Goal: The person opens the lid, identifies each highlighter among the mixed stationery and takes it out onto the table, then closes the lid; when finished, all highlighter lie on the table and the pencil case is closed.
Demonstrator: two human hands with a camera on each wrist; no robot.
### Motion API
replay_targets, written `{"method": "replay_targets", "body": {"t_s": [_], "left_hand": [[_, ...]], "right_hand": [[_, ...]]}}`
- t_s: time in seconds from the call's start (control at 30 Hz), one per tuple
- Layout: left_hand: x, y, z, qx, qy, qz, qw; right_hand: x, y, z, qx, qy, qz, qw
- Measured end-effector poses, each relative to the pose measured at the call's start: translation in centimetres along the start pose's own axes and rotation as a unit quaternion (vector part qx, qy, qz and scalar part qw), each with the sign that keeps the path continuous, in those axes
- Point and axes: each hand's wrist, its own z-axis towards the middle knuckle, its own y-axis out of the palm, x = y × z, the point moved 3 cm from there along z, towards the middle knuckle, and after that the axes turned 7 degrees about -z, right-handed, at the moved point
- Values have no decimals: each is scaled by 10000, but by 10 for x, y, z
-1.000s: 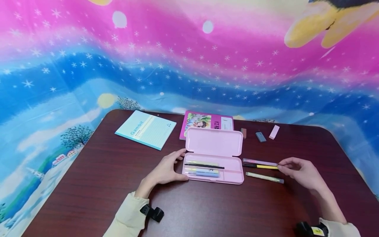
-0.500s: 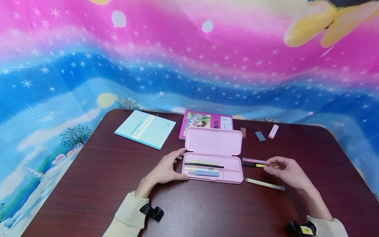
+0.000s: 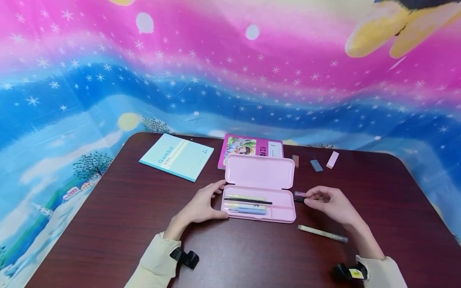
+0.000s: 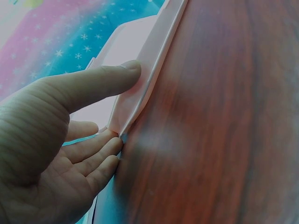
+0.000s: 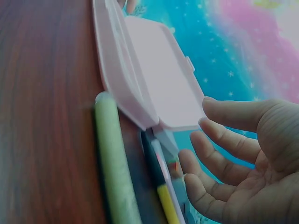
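A pink pencil case stands open, its lid raised at the back. Several pens lie inside, mostly in the left part. My left hand holds the case's left end, thumb at the front corner and fingers at the back. To the right of the case, my right hand hovers over a black-and-yellow pen and a slim purplish pen, partly hiding both in the head view. The right wrist view shows its fingers loosely bent, holding nothing. A pale green pen lies nearer the front.
Behind the case lies a pink book, with a light blue notebook to its left. A brown eraser, a grey-blue eraser and a pink eraser lie at the back right. A printed cloth hangs behind the table.
My right hand has moved left along the two pens towards the case. The pale green pen has rolled towards the front of the table. My left hand keeps its place.
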Motion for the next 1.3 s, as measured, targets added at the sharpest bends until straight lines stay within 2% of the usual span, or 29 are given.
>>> {"method": "replay_targets", "body": {"t_s": [0.33,0.43,0.57,0.77,0.93,1.13,1.2,1.3], "left_hand": [[-1,0,-1,-9,-60,-44,10000],[-2,-1,-1,12,-53,-33,10000],[-2,0,-1,-6,-98,-29,9999],[-1,0,0,-35,-101,-36,9999],[1,-2,0,-45,-99,8,9999],[0,-1,0,-36,-155,-15,9999],[0,0,-1,-47,-156,-29,9999],[0,-1,0,-49,-145,-42,9999]], "right_hand": [[-27,20,21,-145,-363,155,9991],[-33,29,27,-249,-357,183,9989],[-37,38,27,-406,-385,154,9983],[-37,32,0,-968,-944,-502,9896],[-19,24,-22,-1512,-894,-919,9802],[2,19,-45,-1643,-1003,-1221,9737],[6,19,-53,-1684,-1139,-1295,9705],[10,20,-63,-1775,-1132,-1473,9664]]}}
